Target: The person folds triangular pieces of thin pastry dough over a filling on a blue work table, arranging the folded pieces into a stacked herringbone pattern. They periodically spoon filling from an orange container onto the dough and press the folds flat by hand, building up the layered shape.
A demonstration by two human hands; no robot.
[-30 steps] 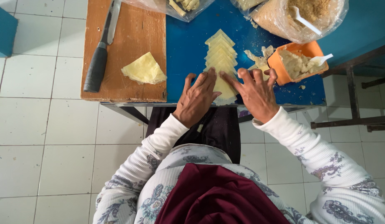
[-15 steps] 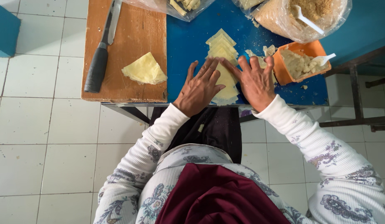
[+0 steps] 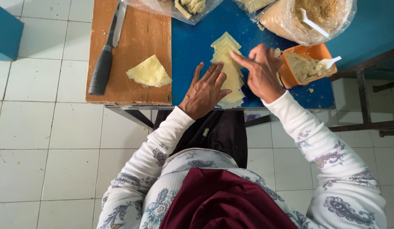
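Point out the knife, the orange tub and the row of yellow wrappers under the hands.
knife [image 3: 104,63]: head view, on the black handle, lying on the wooden board.
orange tub [image 3: 316,51]: head view, on the far rim.
row of yellow wrappers [image 3: 224,46]: head view, on a bare sheet beyond the fingers.

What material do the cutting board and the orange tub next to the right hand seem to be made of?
Cutting board: wood, matte brown, with visible grain. Orange tub: probably plastic, smooth with thin, evenly coloured walls.
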